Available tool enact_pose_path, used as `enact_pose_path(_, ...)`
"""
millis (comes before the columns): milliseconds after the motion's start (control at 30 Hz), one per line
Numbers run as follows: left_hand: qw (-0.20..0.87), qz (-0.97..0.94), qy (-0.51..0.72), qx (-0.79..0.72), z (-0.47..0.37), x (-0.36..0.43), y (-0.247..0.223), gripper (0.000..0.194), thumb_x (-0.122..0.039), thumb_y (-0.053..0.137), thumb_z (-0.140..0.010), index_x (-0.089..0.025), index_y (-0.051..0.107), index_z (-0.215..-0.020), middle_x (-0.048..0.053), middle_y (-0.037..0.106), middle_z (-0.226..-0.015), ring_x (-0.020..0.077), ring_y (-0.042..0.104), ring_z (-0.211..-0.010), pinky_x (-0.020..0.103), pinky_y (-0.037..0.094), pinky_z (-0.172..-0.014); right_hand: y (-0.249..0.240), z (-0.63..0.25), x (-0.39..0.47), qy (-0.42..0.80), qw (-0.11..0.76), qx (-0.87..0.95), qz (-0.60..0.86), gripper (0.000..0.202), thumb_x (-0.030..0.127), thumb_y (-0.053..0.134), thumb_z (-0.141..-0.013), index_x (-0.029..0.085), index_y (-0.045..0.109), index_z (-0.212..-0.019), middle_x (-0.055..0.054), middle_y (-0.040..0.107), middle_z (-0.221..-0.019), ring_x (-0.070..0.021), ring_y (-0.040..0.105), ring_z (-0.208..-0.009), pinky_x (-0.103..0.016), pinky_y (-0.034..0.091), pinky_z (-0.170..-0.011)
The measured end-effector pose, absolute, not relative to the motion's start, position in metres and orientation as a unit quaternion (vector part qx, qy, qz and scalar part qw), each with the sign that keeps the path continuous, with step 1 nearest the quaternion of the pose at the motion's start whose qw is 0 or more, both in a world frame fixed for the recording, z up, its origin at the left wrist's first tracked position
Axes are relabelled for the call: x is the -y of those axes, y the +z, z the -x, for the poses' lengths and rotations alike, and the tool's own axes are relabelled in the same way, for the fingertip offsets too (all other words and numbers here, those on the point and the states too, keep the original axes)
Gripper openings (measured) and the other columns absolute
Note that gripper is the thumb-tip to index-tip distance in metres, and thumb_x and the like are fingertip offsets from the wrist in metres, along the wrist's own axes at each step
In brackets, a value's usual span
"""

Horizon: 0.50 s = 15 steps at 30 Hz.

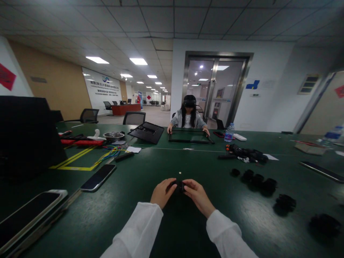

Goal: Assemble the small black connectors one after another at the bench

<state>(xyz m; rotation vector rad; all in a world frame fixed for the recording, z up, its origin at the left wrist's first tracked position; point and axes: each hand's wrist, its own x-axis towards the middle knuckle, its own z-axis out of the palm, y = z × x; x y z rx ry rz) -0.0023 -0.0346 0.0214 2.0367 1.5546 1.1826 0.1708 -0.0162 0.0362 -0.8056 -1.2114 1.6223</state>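
Observation:
Both of my hands are close together above the green table [129, 204]. My left hand [163, 193] pinches a small black part [174, 182] between thumb and fingers. In the fingers of my right hand [198, 196] is another small black part [182, 186], facing the first across a narrow gap. Their exact kind is too dark and small to make out. A tiny whitish piece [180, 173] lies on the table just beyond my fingertips. Several black round parts [258, 180] stand in a slanting row to the right of my right hand.
Across the table a person [188, 116] holds a black rectangular frame [190, 141]. To the left are phones [98, 177], coloured wires [106, 154], a metal bowl [114, 136] and a black panel [147, 132]. A bottle [229, 132] and a dark cluster of parts [248, 153] stand at the right.

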Motion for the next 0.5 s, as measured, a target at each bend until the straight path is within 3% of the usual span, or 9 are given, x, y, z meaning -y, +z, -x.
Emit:
enact_pose_path(133, 0.209, -0.702, 0.392, -0.557, 0.002, 0.036, 0.021, 0.034, -0.039, 0.032, -0.084, -0.024, 0.050, -0.109, 0.000, 0.059, -0.077, 0.0100, 0.054, -0.050, 0.023, 0.045, -0.055, 0.035, -0.173, 0.016, 0.652, 0.441, 0.518, 0.335, 0.023, 0.024, 0.067, -0.061, 0.019, 0.060, -0.082, -0.003, 0.058, -0.089, -0.0207, 0.053, -0.090, -0.039, 0.040, -0.084)
enact_pose_path(200, 0.221, -0.700, 0.388, -0.558, 0.002, 0.036, 0.022, 0.035, -0.038, 0.028, -0.085, -0.023, 0.049, -0.109, -0.002, 0.057, -0.066, 0.0096, 0.052, -0.045, 0.022, 0.044, -0.051, 0.032, -0.173, 0.014, 0.648, 0.438, 0.523, 0.338, 0.023, 0.024, 0.066, -0.061, 0.019, 0.060, -0.083, -0.004, 0.057, -0.090, -0.0208, 0.053, -0.090, -0.039, 0.040, -0.083)
enact_pose_path(333, 0.199, -0.720, 0.411, -0.523, 0.002, 0.036, 0.021, 0.033, -0.034, 0.037, -0.083, -0.021, 0.047, -0.111, 0.000, 0.058, -0.074, 0.0108, 0.054, -0.055, 0.023, 0.045, -0.058, 0.028, -0.171, 0.011, 0.655, 0.470, 0.488, 0.335, 0.023, 0.027, 0.067, -0.061, 0.019, 0.060, -0.081, -0.003, 0.057, -0.089, -0.0204, 0.053, -0.090, -0.038, 0.041, -0.082)
enact_pose_path(500, 0.165, -0.754, 0.427, -0.472, 0.001, 0.031, 0.013, 0.046, -0.016, 0.049, -0.073, -0.021, 0.041, -0.119, 0.004, 0.056, -0.088, 0.0133, 0.054, -0.071, 0.026, 0.045, -0.069, 0.025, -0.168, 0.007, 0.653, 0.522, 0.439, 0.329, 0.024, 0.033, 0.068, -0.058, 0.018, 0.060, -0.075, -0.003, 0.057, -0.083, -0.0201, 0.053, -0.085, -0.038, 0.044, -0.078)
